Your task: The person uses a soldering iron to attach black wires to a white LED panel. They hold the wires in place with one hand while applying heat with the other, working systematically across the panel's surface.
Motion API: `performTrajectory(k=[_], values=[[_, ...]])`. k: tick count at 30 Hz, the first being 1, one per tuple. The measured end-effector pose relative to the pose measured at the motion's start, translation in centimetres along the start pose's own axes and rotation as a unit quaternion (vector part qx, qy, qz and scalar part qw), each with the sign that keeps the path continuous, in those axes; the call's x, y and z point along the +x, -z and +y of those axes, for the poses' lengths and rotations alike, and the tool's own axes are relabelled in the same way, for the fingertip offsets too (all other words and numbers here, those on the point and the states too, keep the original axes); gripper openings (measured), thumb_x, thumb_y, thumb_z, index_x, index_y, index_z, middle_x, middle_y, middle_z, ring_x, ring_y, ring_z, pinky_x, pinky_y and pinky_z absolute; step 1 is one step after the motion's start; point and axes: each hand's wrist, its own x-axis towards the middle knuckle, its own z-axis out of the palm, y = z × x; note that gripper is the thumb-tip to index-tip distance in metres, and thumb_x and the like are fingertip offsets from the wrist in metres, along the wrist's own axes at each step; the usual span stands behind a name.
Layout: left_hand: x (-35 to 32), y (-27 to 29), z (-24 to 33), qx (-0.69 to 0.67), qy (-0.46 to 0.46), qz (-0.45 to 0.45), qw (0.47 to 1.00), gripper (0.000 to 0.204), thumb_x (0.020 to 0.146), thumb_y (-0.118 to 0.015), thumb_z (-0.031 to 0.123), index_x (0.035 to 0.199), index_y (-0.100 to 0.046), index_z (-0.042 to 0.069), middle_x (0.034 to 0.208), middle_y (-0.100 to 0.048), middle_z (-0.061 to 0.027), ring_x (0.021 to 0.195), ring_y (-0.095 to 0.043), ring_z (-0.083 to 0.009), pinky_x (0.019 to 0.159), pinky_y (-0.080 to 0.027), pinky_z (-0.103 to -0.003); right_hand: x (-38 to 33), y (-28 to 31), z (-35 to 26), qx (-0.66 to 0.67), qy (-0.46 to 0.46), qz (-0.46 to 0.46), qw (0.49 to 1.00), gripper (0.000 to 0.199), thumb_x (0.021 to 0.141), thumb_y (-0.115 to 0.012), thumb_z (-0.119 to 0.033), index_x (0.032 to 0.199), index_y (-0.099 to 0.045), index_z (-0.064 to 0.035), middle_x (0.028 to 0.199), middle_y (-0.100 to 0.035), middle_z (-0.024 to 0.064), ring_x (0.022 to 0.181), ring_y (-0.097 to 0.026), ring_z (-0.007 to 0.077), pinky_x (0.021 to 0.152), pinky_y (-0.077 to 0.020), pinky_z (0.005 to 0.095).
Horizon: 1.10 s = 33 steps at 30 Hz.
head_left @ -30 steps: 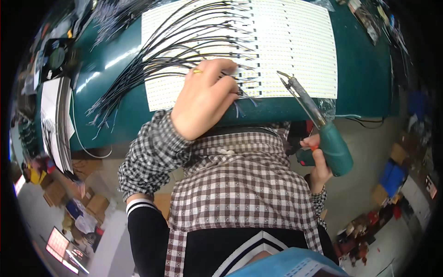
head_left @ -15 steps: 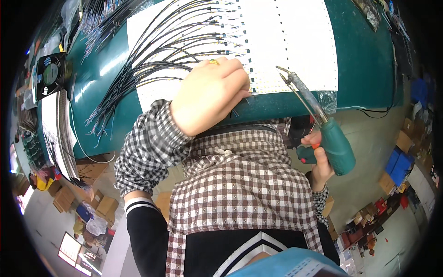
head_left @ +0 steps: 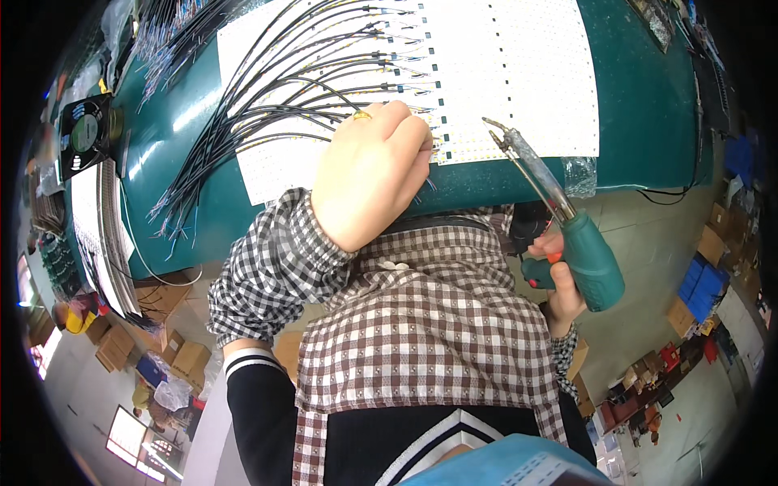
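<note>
My left hand (head_left: 373,174) is closed, its fingers bent down over the near edge of a white circuit board sheet (head_left: 551,89). Black cables run under it, and thin wire ends (head_left: 427,186) poke out below the fingers; the fingertips themselves are hidden. A row of black cables (head_left: 267,89) fans across the sheet's left part, their stripped ends lying along a line of small dark pads. In my right hand (head_left: 565,292) is a green soldering gun (head_left: 596,259), gripped by its handle. Its metal tip points up and left, over the sheet's near right part.
The sheet lies on a green table (head_left: 648,105). At the left are a small black fan (head_left: 85,135), a stack of white sheets (head_left: 101,235) and a bundle of loose wires (head_left: 170,40). Clear plastic film (head_left: 579,176) hangs at the table's near edge. Cardboard boxes (head_left: 190,364) stand on the floor.
My left hand has turned slightly and shifted a little, with its wrist nearer my body. The soldering gun is held almost still.
</note>
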Motion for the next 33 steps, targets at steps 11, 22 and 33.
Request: performTrajectory(k=[11, 22, 33], values=[[0.1, -0.8, -1.3, -0.074, -0.005, 0.048, 0.996, 0.01, 0.078, -0.07, 0.0, 0.083, -0.061, 0.004, 0.08, -0.057, -0.0063, 0.067, -0.059, -0.0208, 0.058, -0.048, -0.032, -0.5, -0.4, -0.2, -0.016, -0.04, -0.004, 0.999, 0.052, 0.094, -0.066, -0.03, 0.128, -0.059, 0.0094, 0.112, -0.066, 0.0187, 0.1, -0.068, 0.0297, 0.087, -0.0578, 0.0429], [0.5, -0.7, -1.5, -0.097, 0.001, 0.026, 0.995, 0.01, 0.078, -0.07, 0.0, 0.082, -0.061, 0.004, 0.079, -0.057, -0.0061, 0.068, -0.059, -0.0212, 0.058, -0.048, -0.032, -0.5, -0.8, -0.8, -0.027, -0.066, -0.01, 0.997, 0.052, 0.093, -0.067, -0.032, 0.123, -0.061, 0.0094, 0.105, -0.067, 0.0176, 0.1, -0.069, 0.0301, 0.085, -0.0579, 0.0423], [0.8, -0.3, -1.6, -0.075, 0.0, 0.005, 0.997, 0.01, 0.076, -0.069, 0.003, 0.08, -0.06, 0.004, 0.079, -0.058, -0.0081, 0.071, -0.061, -0.0266, 0.063, -0.048, -0.037, -0.7, 1.5, 1.7, -0.113, 0.034, -0.083, 0.989, 0.061, 0.079, -0.087, -0.014, 0.128, -0.058, 0.0109, 0.096, -0.076, 0.0157, 0.091, -0.073, 0.0218, 0.084, -0.0595, 0.0341]])
